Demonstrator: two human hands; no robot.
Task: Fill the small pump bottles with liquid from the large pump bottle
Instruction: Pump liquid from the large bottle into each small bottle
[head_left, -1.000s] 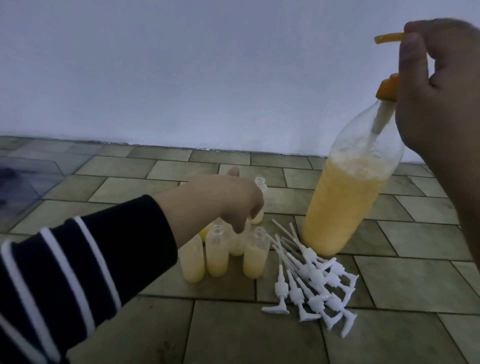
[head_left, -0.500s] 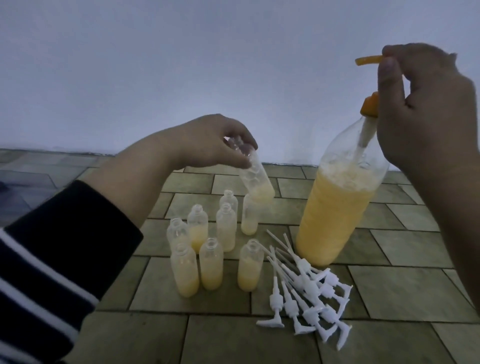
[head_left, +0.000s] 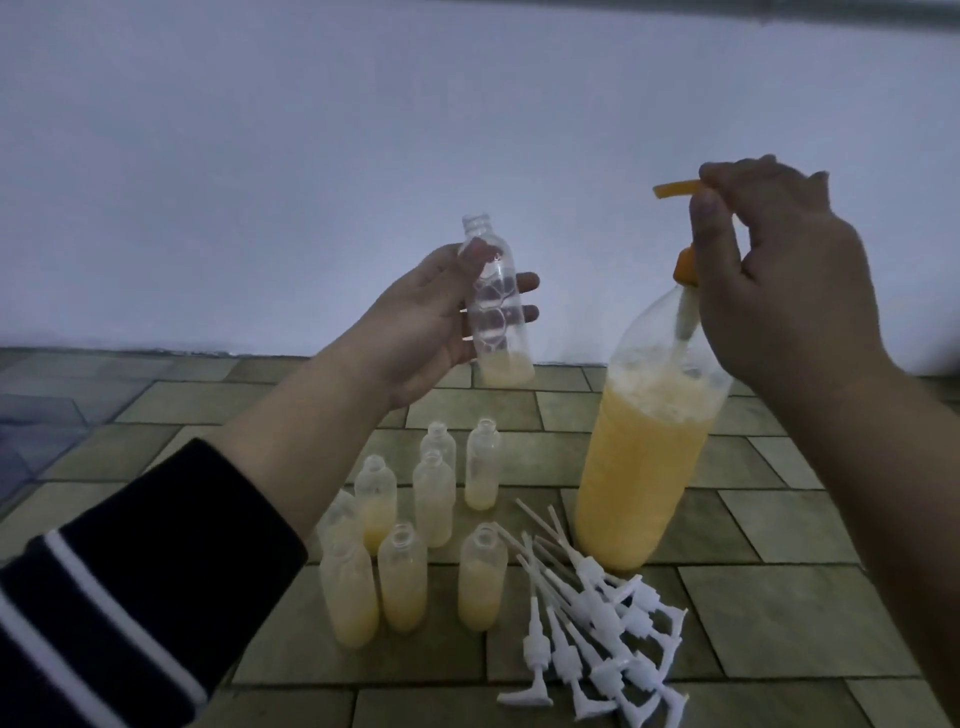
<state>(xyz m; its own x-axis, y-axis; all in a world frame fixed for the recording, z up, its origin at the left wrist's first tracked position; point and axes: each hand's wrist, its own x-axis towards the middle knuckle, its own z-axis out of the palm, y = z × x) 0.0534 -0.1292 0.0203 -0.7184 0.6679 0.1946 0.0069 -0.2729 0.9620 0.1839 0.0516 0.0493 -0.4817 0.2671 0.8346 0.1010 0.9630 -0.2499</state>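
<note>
On the tiled floor (head_left: 779, 613), right of centre: one large pump bottle (head_left: 644, 467), clear plastic, upright, filled most of the way with orange-yellow liquid under a foamy top. Orange pump head (head_left: 675, 188) at its neck, spout pointing left. Right hand (head_left: 779, 280): fingers closed around the pump head from the right, thumb down along its near side.

Left of the large bottle, raised above the floor: one small bottle (head_left: 496, 306), clear, uncapped, nearly upright with its mouth leaning a little left; a shallow layer of orange-yellow liquid at the bottom, bubbles on the inner wall. Left hand (head_left: 431, 327): fingers wrapped round the body of this bottle, thumb on the near face, fingertips showing past its right side. Sleeve (head_left: 104, 597) dark with white stripes.

Below the held bottle, standing on the floor: a cluster of small bottles (head_left: 415, 530), all open, holding differing levels of the same liquid; the exact count is partly hidden by the left forearm.

Near right of the cluster, just beside the large bottle's base: a loose heap of white pump tops (head_left: 597, 623) with dip tubes, lying flat and overlapping.

Far side: plain pale wall (head_left: 311, 156).
</note>
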